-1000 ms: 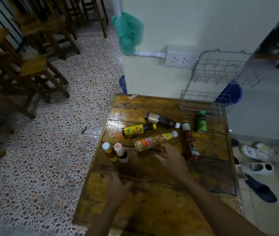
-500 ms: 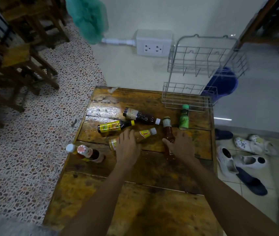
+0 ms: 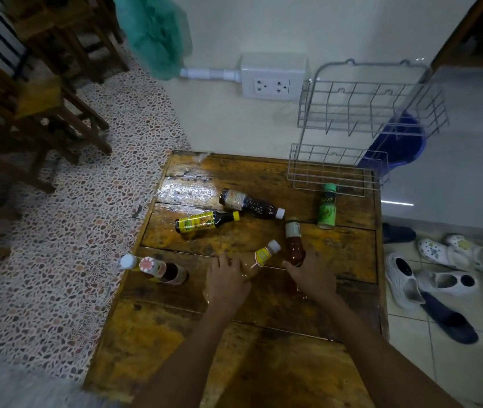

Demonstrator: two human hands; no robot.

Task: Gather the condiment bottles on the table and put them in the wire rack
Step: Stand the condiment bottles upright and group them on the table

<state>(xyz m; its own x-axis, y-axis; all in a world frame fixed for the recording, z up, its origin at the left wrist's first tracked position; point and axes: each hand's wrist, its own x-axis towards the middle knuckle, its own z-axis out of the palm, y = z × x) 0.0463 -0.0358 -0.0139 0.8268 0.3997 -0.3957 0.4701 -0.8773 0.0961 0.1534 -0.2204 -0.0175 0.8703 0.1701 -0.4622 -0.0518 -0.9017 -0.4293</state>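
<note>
My left hand (image 3: 227,282) grips the body of a lying yellow-labelled bottle (image 3: 265,254); only its white-capped neck shows. My right hand (image 3: 312,275) grips the lower part of a lying red sauce bottle (image 3: 293,241). Further back lie a dark bottle with a white cap (image 3: 250,203) and a yellow-capped dark bottle (image 3: 205,221). A green bottle (image 3: 327,206) stands upright just in front of the two-tier wire rack (image 3: 337,179) at the table's far right corner. Two capped bottles (image 3: 160,269) stand at the left edge.
The wooden table (image 3: 234,363) has bare planks near me. A blue bucket (image 3: 396,148) sits behind the rack. Shoes (image 3: 440,278) lie on the tiles to the right. Wooden chairs (image 3: 43,98) stand on the left, a wall socket (image 3: 272,81) beyond the table.
My left hand came forward from the near planks onto the yellow-labelled bottle, which has turned its cap away from me. My right hand shifted right onto the red sauce bottle.
</note>
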